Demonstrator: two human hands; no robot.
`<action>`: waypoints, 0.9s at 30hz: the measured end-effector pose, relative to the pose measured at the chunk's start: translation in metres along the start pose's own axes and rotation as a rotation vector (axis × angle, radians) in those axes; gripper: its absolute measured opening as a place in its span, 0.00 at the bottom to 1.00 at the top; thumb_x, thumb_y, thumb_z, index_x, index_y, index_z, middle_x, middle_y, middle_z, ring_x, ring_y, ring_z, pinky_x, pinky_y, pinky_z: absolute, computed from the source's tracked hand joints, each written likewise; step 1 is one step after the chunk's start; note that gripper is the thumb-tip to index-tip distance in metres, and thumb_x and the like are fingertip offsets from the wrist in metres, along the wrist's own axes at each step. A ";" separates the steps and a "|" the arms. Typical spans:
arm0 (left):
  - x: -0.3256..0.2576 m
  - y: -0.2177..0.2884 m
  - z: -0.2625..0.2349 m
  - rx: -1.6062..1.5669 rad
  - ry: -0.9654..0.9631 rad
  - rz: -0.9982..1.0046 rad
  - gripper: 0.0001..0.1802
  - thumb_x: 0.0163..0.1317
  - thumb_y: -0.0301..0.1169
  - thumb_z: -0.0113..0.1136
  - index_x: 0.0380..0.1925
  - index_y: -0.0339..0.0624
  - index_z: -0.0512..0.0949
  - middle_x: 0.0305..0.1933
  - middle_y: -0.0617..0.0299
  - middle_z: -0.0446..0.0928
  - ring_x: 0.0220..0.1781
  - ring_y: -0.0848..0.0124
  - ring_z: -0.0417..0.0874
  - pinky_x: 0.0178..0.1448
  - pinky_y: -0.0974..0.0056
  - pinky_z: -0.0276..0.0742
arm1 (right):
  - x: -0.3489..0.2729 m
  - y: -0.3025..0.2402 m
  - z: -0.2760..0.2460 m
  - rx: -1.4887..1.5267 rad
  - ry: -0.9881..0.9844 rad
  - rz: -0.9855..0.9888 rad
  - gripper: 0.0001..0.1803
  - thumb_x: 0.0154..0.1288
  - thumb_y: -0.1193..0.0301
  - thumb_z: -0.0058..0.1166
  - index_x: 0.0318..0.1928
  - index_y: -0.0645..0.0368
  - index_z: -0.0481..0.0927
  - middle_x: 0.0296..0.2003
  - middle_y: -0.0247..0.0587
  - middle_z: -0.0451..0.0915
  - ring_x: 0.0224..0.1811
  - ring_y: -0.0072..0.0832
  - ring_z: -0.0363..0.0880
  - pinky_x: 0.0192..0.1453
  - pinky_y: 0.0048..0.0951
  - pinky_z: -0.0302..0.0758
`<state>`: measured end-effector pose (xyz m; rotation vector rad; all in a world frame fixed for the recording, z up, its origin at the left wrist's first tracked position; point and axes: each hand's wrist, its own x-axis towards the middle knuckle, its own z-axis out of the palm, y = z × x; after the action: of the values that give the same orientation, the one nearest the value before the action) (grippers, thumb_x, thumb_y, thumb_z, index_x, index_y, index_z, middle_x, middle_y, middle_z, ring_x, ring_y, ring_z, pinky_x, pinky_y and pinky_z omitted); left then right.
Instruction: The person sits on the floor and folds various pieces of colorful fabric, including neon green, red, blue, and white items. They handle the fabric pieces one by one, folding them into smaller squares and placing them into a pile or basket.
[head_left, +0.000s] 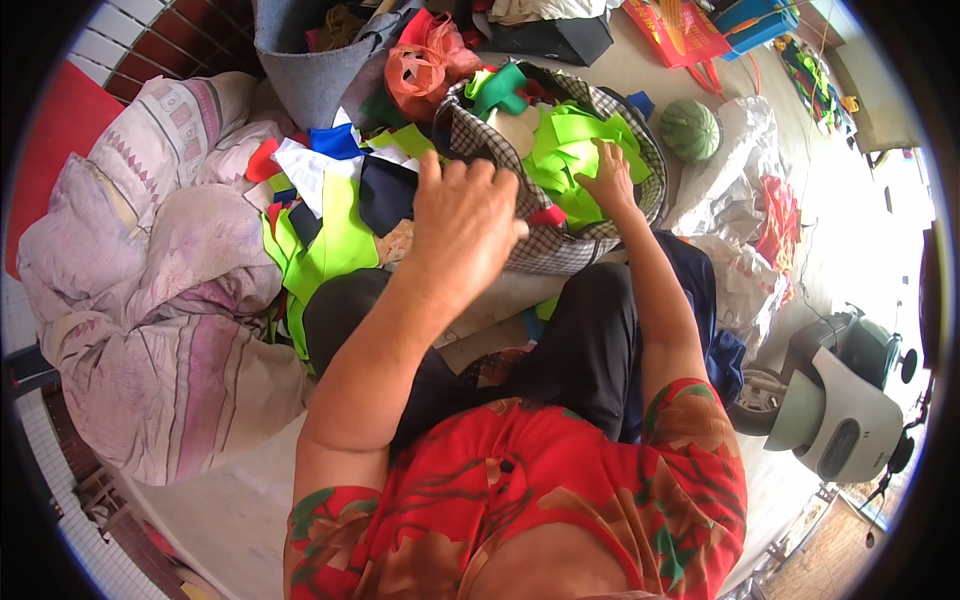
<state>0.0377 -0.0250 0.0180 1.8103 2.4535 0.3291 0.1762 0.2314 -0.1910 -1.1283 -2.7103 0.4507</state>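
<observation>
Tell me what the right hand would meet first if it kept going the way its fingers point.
The right hand points into the checked bag, and its fingers already look pressed on the neon green fabric pieces, so probably more of those; depth is unclear.

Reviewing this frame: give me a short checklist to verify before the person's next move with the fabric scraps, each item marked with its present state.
1. Right hand in contact with the neon green scraps in the checkered bag: ok.
2. Right hand has a scrap actually pinched: cannot tell, fingers partly buried.
3. Left hand free: cannot tell, seen from the back, raised near the bag's rim.
4. Bag mouth open and reachable: ok.
5. Loose pile of scraps on the left within reach: ok.
6. Watermelon clear of the hands: ok, beyond the bag.
</observation>
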 end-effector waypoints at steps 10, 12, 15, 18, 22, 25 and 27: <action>-0.002 0.010 0.017 -0.046 -0.099 0.076 0.20 0.48 0.41 0.67 0.36 0.42 0.73 0.33 0.59 0.74 0.40 0.62 0.77 0.58 0.52 0.60 | 0.053 0.012 0.066 -0.207 -0.262 0.182 0.52 0.48 0.72 0.63 0.70 0.37 0.45 0.57 0.49 0.69 0.57 0.46 0.70 0.51 0.47 0.73; -0.003 0.011 0.018 -0.061 -0.073 0.089 0.19 0.49 0.40 0.66 0.35 0.42 0.73 0.32 0.59 0.74 0.40 0.62 0.77 0.57 0.53 0.61 | 0.050 0.051 0.088 -0.155 -0.119 0.121 0.43 0.51 0.73 0.57 0.67 0.40 0.53 0.52 0.51 0.73 0.52 0.45 0.74 0.50 0.44 0.73; -0.003 0.008 0.018 -0.055 -0.093 0.055 0.18 0.49 0.39 0.66 0.34 0.42 0.72 0.32 0.59 0.75 0.40 0.62 0.77 0.53 0.55 0.63 | 0.045 0.033 0.059 0.056 -0.037 0.288 0.21 0.54 0.71 0.48 0.50 0.49 0.76 0.39 0.52 0.80 0.43 0.49 0.78 0.47 0.44 0.73; -0.001 0.008 0.015 -0.079 -0.086 0.067 0.17 0.50 0.39 0.65 0.34 0.42 0.72 0.32 0.57 0.75 0.39 0.61 0.78 0.48 0.57 0.65 | 0.036 0.046 0.032 0.334 0.087 0.476 0.16 0.53 0.69 0.51 0.45 0.53 0.80 0.39 0.56 0.79 0.45 0.50 0.77 0.47 0.44 0.71; 0.000 0.006 0.007 -0.081 -0.119 0.057 0.17 0.52 0.39 0.63 0.35 0.40 0.72 0.34 0.55 0.76 0.40 0.59 0.78 0.46 0.56 0.66 | 0.011 0.023 -0.018 1.095 0.455 0.567 0.20 0.61 0.63 0.56 0.48 0.63 0.76 0.38 0.39 0.78 0.35 0.27 0.75 0.39 0.31 0.71; 0.003 0.005 0.007 -0.044 -0.157 0.048 0.19 0.53 0.40 0.62 0.39 0.40 0.73 0.36 0.55 0.77 0.42 0.58 0.78 0.47 0.55 0.67 | -0.003 0.023 -0.025 0.979 0.543 0.519 0.20 0.61 0.59 0.55 0.44 0.64 0.79 0.35 0.39 0.80 0.36 0.27 0.75 0.41 0.30 0.70; 0.003 0.004 0.009 -0.031 -0.163 0.047 0.20 0.53 0.41 0.62 0.40 0.40 0.73 0.37 0.55 0.77 0.42 0.58 0.78 0.47 0.55 0.68 | -0.010 0.021 -0.017 0.520 0.304 0.466 0.19 0.60 0.58 0.55 0.35 0.65 0.78 0.30 0.48 0.81 0.34 0.42 0.79 0.41 0.39 0.71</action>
<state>0.0422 -0.0194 0.0108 1.8081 2.2874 0.2113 0.2017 0.2422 -0.1829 -1.5012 -1.8994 0.8987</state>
